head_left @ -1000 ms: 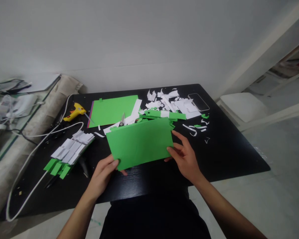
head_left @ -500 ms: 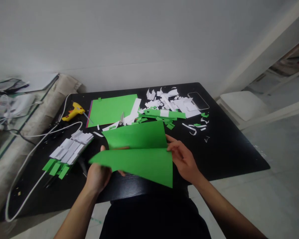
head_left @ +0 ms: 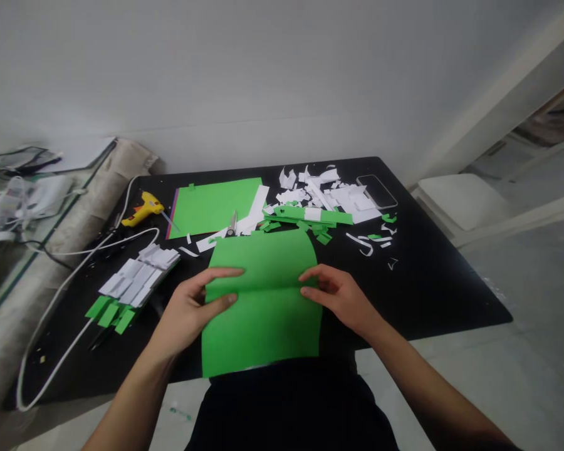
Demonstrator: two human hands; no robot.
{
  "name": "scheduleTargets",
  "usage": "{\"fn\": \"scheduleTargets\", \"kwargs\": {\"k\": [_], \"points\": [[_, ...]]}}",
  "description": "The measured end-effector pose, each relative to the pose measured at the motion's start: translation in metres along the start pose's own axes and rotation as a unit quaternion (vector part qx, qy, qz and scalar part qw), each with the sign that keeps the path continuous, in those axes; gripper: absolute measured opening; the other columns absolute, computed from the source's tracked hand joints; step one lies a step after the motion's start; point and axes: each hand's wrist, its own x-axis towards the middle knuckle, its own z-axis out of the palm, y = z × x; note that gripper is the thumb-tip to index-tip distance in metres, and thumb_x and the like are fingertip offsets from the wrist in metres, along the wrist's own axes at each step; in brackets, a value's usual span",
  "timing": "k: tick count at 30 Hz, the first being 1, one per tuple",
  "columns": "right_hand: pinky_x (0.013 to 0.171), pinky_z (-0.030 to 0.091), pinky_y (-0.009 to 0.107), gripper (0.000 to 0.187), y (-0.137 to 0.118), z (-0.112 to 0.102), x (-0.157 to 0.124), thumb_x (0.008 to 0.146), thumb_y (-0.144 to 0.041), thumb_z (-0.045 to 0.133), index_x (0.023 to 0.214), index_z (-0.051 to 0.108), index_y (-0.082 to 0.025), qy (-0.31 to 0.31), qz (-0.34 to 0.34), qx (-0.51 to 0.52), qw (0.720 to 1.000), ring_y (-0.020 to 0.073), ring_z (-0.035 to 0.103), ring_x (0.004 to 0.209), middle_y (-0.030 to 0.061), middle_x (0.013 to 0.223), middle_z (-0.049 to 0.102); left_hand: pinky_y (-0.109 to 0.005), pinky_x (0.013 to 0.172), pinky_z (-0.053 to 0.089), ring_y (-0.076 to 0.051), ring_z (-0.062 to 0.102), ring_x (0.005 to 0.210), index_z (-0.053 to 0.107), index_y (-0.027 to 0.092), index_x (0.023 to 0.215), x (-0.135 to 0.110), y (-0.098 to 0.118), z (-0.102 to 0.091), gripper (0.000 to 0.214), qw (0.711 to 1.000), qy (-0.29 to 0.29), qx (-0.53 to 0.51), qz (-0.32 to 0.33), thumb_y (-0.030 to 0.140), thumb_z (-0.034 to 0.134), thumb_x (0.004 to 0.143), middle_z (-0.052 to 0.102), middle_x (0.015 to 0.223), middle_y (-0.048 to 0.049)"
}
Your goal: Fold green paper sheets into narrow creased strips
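A green paper sheet (head_left: 263,326) is spread before me with a crease running across its middle. Its lower edge reaches past the table's front edge. My left hand (head_left: 190,307) holds the sheet's left side, thumb and index finger lying on top on either side of the crease. On the right side my right hand (head_left: 341,294) grips the sheet in the same way, its fingertips close to the crease. The remaining fingers of both hands are partly hidden. Just beyond the sheet lie scissors (head_left: 232,223) and a white paper strip (head_left: 254,213).
Left on the black table (head_left: 404,282) are a yellow glue gun (head_left: 144,210) and a layered white-and-green paper piece (head_left: 136,279), with a white cable (head_left: 51,294) looping around. Farther back lie green sheets (head_left: 216,200), a pile of paper scraps (head_left: 310,194) and a phone-shaped frame (head_left: 377,191).
The folded green sheet has been opened out and now lies flatter. My left hand has moved from its lower left corner to the crease; my right hand has shifted slightly inward.
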Motion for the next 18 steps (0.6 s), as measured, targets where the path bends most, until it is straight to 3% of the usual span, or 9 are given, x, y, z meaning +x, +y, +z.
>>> {"fn": "scheduleTargets", "kwargs": {"k": [3, 7, 10, 14, 18], "points": [[0.055, 0.047, 0.027, 0.023, -0.003, 0.002, 0.0, 0.08, -0.037, 0.085, 0.098, 0.078, -0.024, 0.015, -0.02, -0.009, 1.0, 0.0132, 0.055, 0.059, -0.0026, 0.069, 0.062, -0.029, 0.078, 0.054, -0.023, 0.066, 0.1, 0.077, 0.027, 0.12, 0.001, 0.005, 0.002, 0.039, 0.998, 0.023, 0.051, 0.036, 0.036, 0.082, 0.082, 0.074, 0.117, -0.0058], [0.066, 0.059, 0.032, 0.034, -0.011, 0.0, -0.003, 0.075, -0.032, 0.089, 0.106, 0.077, -0.026, 0.038, -0.05, 0.021, 0.998, 0.0184, 0.069, 0.075, 0.0011, 0.086, 0.074, -0.024, 0.052, 0.038, -0.011, 0.048, 0.059, 0.078, 0.025, 0.111, -0.004, 0.009, 0.002, 0.031, 0.989, 0.065, 0.117, 0.058, 0.042, 0.079, 0.085, 0.074, 0.096, -0.0015], [0.074, 0.063, 0.036, 0.047, -0.019, -0.001, -0.005, 0.073, -0.029, 0.091, 0.117, 0.075, -0.029, 0.044, -0.078, 0.036, 0.995, 0.021, 0.073, 0.086, 0.0021, 0.099, 0.077, -0.023, 0.051, 0.038, -0.01, 0.048, 0.057, 0.078, 0.025, 0.102, -0.009, 0.014, 0.004, 0.023, 0.986, 0.099, 0.105, 0.085, 0.04, 0.08, 0.085, 0.073, 0.089, 0.0001], [0.058, 0.058, 0.03, 0.027, -0.028, -0.002, -0.006, 0.079, -0.029, 0.086, 0.105, 0.08, -0.03, 0.071, -0.113, -0.04, 0.99, 0.0154, 0.066, 0.064, 0.0, 0.085, 0.076, -0.024, 0.059, 0.044, -0.014, 0.059, 0.067, 0.08, 0.025, 0.092, -0.012, 0.023, 0.008, 0.013, 0.98, 0.137, 0.091, 0.108, 0.037, 0.078, 0.086, 0.076, 0.087, -0.0008], [0.062, 0.058, 0.033, 0.006, -0.033, -0.006, -0.007, 0.087, -0.033, 0.08, 0.089, 0.081, -0.027, 0.103, -0.147, -0.095, 0.979, 0.0185, 0.068, 0.071, 0.003, 0.087, 0.078, -0.025, 0.044, 0.028, -0.009, 0.035, 0.047, 0.083, 0.028, 0.096, -0.014, 0.03, 0.009, 0.02, 0.983, 0.116, 0.103, 0.094, 0.042, 0.083, 0.082, 0.069, 0.07, 0.0025]]}}
